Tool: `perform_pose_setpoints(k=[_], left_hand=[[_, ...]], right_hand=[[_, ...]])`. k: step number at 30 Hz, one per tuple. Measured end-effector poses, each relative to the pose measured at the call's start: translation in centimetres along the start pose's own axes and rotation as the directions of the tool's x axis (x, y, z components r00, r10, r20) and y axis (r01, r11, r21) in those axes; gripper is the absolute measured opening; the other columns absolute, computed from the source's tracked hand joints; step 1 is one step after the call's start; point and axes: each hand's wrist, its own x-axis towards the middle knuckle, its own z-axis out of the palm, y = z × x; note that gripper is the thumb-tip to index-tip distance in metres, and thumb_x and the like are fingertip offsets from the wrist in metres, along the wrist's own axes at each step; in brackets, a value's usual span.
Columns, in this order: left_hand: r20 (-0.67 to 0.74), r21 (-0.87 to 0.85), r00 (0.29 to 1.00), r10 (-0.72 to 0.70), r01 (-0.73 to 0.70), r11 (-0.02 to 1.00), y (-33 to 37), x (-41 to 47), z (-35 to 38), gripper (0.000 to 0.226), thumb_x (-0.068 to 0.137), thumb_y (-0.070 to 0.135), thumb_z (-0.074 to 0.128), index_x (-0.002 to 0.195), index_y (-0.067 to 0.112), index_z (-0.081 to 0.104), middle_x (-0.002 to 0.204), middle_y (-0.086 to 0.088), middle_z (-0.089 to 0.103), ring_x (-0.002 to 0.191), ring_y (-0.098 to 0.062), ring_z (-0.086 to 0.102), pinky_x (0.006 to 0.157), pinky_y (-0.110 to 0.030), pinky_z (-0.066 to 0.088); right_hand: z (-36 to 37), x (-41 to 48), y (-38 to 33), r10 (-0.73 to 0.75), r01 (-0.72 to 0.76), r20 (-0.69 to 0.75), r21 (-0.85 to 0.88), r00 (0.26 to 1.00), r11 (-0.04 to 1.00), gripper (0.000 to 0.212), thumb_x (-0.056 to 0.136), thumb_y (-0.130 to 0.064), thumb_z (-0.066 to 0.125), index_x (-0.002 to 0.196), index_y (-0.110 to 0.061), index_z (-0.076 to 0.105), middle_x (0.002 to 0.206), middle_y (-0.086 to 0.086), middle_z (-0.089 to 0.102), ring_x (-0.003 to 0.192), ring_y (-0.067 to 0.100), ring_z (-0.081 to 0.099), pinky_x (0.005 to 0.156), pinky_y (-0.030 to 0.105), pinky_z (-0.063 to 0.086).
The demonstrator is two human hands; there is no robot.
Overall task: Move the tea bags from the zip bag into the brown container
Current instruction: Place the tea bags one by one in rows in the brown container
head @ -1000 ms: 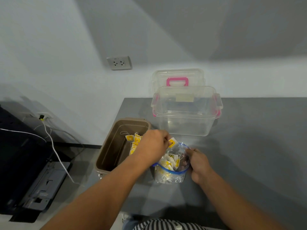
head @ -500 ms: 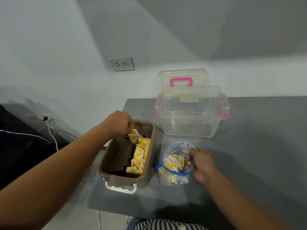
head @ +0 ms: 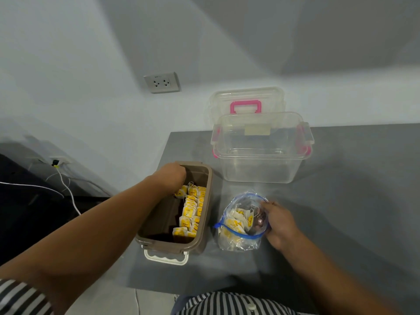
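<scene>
Left hand: reaches down into far end of brown container, knuckles up, fingertips hidden behind the hand just above the top of the tea bag row; cannot tell if it holds one or has let go.
Right hand: grasping right side of zip bag mouth, fingers curled over the blue rim, holding it open.
Striped shirt: bottom edge, nearest to camera.
Zip bag: stands upright on gray table, just right of brown container, apart from it.
Loose tea bags: jumbled inside zip bag, white with yellow tags.
Row of tea bags: lined up along right inner wall of brown container, near end to far end; left part of floor bare.
White latch: on near end of brown container.
Clear box: beyond zip bag, pink side clips, open.
Clear lid: pink handle, propped behind clear box against wall.
Wall socket: on wall, left of lid.
</scene>
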Motion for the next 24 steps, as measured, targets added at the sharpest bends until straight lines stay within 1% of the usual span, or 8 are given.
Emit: perform_pose_setpoints(k=[3, 6, 8, 11, 15, 17, 20, 24], left_hand=[[-0.022, 0.026, 1.000, -0.019, 0.020, 0.999, 0.3, 0.2, 0.6, 0.017, 0.092, 0.004, 0.056, 0.088, 0.009, 0.072, 0.084, -0.007, 0.069, 0.069, -0.018, 0.057, 0.070, -0.026, 0.051], [0.001, 0.013, 1.000, -0.024, 0.024, 1.000, 0.4, 0.6, 1.1, 0.018, 0.094, 0.003, 0.054, 0.094, 0.008, 0.071, 0.092, -0.007, 0.071, 0.078, -0.020, 0.064, 0.075, -0.027, 0.052], [0.005, 0.010, 1.000, -0.018, 0.018, 1.000, 0.3, 0.8, 1.3, 0.018, 0.094, 0.003, 0.054, 0.094, 0.007, 0.071, 0.093, -0.008, 0.071, 0.081, -0.020, 0.067, 0.079, -0.029, 0.054], [0.003, 0.002, 1.000, -0.019, 0.019, 1.000, 0.4, 0.9, 1.4, 0.019, 0.094, 0.003, 0.053, 0.095, 0.007, 0.071, 0.093, -0.008, 0.071, 0.081, -0.021, 0.067, 0.079, -0.030, 0.054], [-0.003, 0.014, 0.999, -0.032, 0.032, 0.999, 0.8, 0.8, 1.4, 0.017, 0.092, 0.001, 0.054, 0.093, 0.006, 0.070, 0.093, -0.008, 0.071, 0.075, -0.020, 0.062, 0.076, -0.029, 0.052], [-0.003, 0.027, 0.999, -0.032, 0.032, 0.999, 0.8, 0.7, 1.5, 0.017, 0.092, 0.000, 0.054, 0.091, 0.006, 0.069, 0.093, -0.009, 0.071, 0.073, -0.020, 0.061, 0.075, -0.029, 0.052], [-0.021, 0.052, 1.000, -0.017, 0.018, 0.998, 0.7, 0.6, 1.6, 0.018, 0.091, -0.001, 0.054, 0.093, 0.006, 0.070, 0.093, -0.009, 0.072, 0.081, -0.023, 0.068, 0.077, -0.031, 0.055], [-0.034, 0.103, 0.999, -0.025, 0.029, 0.994, 1.0, 0.1, 1.7, 0.019, 0.091, -0.002, 0.057, 0.101, 0.006, 0.071, 0.099, -0.009, 0.072, 0.088, -0.024, 0.070, 0.080, -0.031, 0.055]], right_hand=[[-0.1, 0.1, 0.2, 0.004, -0.004, -0.005, 0.011, 1.000, 1.000, 0.009, 0.100, -0.007, 0.054, 0.101, -0.004, 0.062, 0.095, 0.018, 0.070, 0.084, 0.031, 0.070, 0.079, 0.044, 0.059], [-0.1, -0.1, 0.1, 0.003, -0.003, -0.013, 0.026, 1.000, 1.000, 0.009, 0.100, -0.005, 0.053, 0.099, -0.004, 0.061, 0.090, 0.016, 0.069, 0.081, 0.029, 0.069, 0.074, 0.042, 0.058], [-0.1, -0.2, 0.1, 0.002, -0.001, -0.016, 0.028, 1.000, 1.000, 0.009, 0.101, -0.005, 0.053, 0.099, -0.003, 0.061, 0.090, 0.016, 0.069, 0.081, 0.029, 0.069, 0.072, 0.041, 0.057], [-0.1, -0.2, 0.2, 0.002, -0.002, -0.022, 0.021, 1.000, 1.000, 0.010, 0.101, -0.006, 0.053, 0.096, -0.005, 0.061, 0.088, 0.014, 0.070, 0.080, 0.028, 0.069, 0.072, 0.041, 0.057], [-0.2, -0.2, 0.3, 0.002, -0.001, -0.022, 0.012, 1.000, 1.000, 0.010, 0.101, -0.005, 0.053, 0.096, -0.004, 0.061, 0.090, 0.015, 0.069, 0.085, 0.030, 0.068, 0.086, 0.048, 0.057], [-0.1, -0.2, 0.4, -0.001, 0.001, -0.021, 0.015, 1.000, 1.000, 0.010, 0.100, -0.004, 0.052, 0.094, -0.004, 0.060, 0.089, 0.016, 0.068, 0.084, 0.030, 0.067, 0.089, 0.050, 0.055], [0.0, -0.2, 0.4, -0.003, 0.004, -0.026, 0.017, 1.000, 1.000, 0.011, 0.100, -0.004, 0.053, 0.091, -0.004, 0.060, 0.086, 0.016, 0.067, 0.082, 0.029, 0.066, 0.088, 0.049, 0.055], [0.0, -0.2, 0.6, 0.000, 0.000, -0.027, 0.004, 1.000, 1.000, 0.010, 0.099, -0.004, 0.053, 0.093, -0.004, 0.061, 0.089, 0.016, 0.067, 0.085, 0.030, 0.067, 0.087, 0.048, 0.055]])
